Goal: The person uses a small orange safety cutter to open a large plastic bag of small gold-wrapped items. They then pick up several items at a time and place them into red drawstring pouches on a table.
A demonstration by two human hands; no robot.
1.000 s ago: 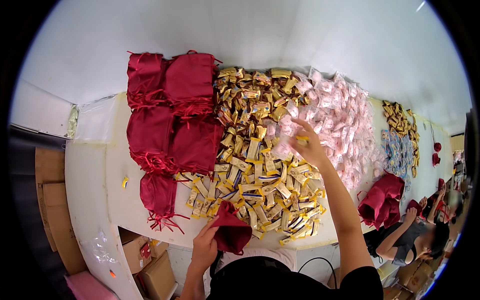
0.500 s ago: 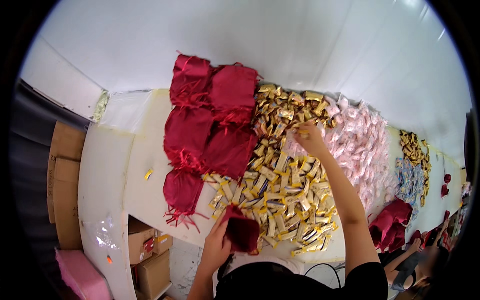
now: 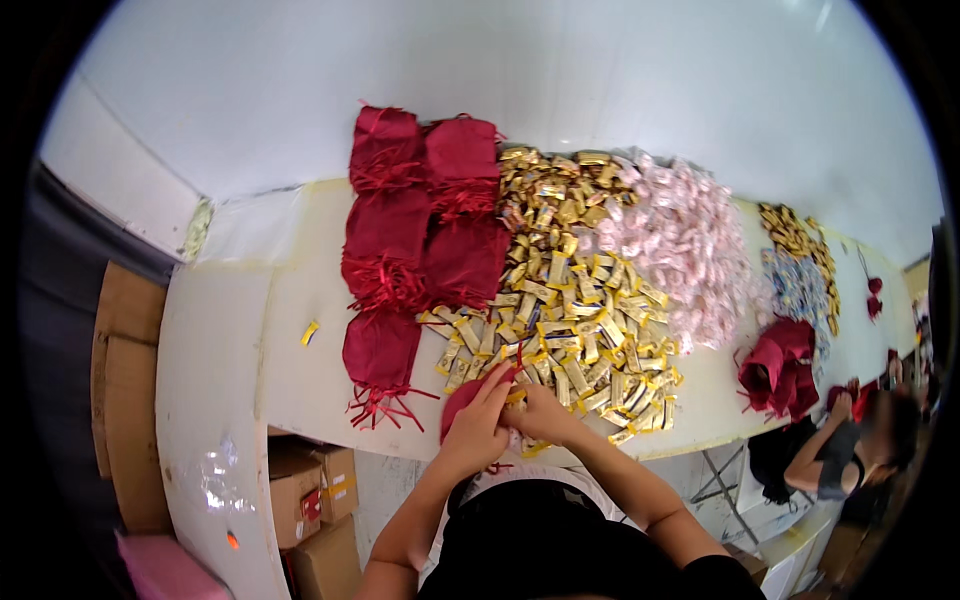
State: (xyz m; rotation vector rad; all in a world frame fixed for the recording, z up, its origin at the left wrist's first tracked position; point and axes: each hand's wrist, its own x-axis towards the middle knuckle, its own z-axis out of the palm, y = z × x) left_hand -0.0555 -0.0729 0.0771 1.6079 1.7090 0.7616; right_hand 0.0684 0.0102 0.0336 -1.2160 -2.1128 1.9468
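Note:
At the table's front edge, close to my body, my left hand (image 3: 477, 428) is closed around a dark red drawstring pouch (image 3: 459, 402). My right hand (image 3: 545, 415) is pressed against the pouch's mouth with its fingers curled. A bit of gold wrapper shows at those fingertips; the hands hide most of it. Just beyond both hands spreads a heap of cream-coloured wrapped bars (image 3: 580, 345) with yellow ends. Behind it lie gold-wrapped candies (image 3: 560, 190), and to their right is a pile of pale pink packets (image 3: 690, 240).
Stacks of flat red pouches (image 3: 385, 235) with ribbon ties lie left of the heaps. One loose yellow wrapped piece (image 3: 310, 333) sits farther left. More red pouches (image 3: 780, 370) are at the right, near another person (image 3: 840, 460). Cardboard boxes (image 3: 300, 490) stand under the table.
My right hand has come back from the far gold and pink piles to the pouch. The pouch's dark opening, visible before, is now covered by my hands. The view has shifted slightly.

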